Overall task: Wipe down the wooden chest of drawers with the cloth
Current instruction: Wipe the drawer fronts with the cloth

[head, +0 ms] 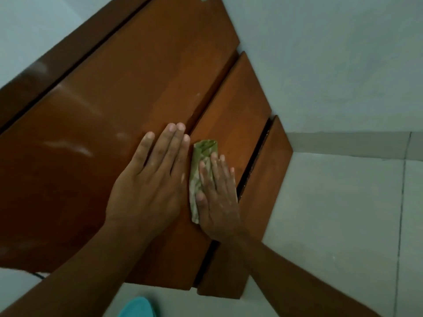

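Green cloth lies flat under right hand.

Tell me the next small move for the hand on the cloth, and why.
Probably slide the right hand with the green cloth further along the drawer front towards the wall. The cloth lies flat under that palm, the wood ahead of it is bare, and the left hand rests flat on the chest's top, steadying the person.

Two bare forearms are seen, with no sleeves, watches or rings worn. On the left hand and right hand short, unpainted nails are shown. A turquoise item, perhaps footwear, is glimpsed below the left forearm.
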{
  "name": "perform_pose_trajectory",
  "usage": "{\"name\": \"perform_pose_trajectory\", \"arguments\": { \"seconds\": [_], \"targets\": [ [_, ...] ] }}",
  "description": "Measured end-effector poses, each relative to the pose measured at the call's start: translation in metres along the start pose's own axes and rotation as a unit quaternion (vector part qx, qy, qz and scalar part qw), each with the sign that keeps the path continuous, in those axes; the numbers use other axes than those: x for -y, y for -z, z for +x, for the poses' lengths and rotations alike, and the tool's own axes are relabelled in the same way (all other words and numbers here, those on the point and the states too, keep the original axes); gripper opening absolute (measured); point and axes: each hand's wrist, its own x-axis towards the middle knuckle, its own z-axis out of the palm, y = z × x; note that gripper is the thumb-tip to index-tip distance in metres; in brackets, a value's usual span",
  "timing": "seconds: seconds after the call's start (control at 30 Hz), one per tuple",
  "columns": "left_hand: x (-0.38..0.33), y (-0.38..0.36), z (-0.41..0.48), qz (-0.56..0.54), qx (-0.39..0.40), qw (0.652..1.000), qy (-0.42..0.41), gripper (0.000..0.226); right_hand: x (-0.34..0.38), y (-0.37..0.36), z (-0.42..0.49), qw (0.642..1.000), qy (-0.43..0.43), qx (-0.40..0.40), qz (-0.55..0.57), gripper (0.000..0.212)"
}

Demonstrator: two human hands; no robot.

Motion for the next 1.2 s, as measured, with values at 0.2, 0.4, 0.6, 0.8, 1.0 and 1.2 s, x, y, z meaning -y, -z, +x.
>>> {"name": "perform_pose_trajectory", "arguments": {
  "seconds": [0.2,0.4,0.6,0.8,1.0,1.2],
  "targets": [
    [-0.002,-0.004,0.004,-0.008,-0.015,1.000,-0.003,0.065,-0.093,0.016,0.114,0.984,-0.169,-0.043,0.020,0.056],
    [-0.003,-0.003,0.003,0.001,-0.036,0.999,-0.001,0.065,-0.138,0.037,0.142,0.909,-0.393,-0.135,0.031,0.035],
    [-0.004,0.001,0.003,0.000,-0.026,1.000,0.004,0.064,-0.003,0.023,-0.005,0.937,-0.299,-0.134,0.124,0.036],
    [-0.006,0.001,0.002,-0.002,-0.018,1.000,0.007,0.064,0.019,-0.011,-0.018,0.993,-0.085,-0.034,0.077,0.056],
    [-0.005,-0.005,0.003,0.005,-0.030,0.999,0.011,0.064,-0.090,0.012,0.097,0.974,-0.213,-0.062,0.040,0.053],
    [-0.006,-0.002,0.003,0.007,-0.037,0.999,0.017,0.065,-0.112,0.058,0.131,0.859,-0.470,-0.177,0.105,0.031]
  ]
}}
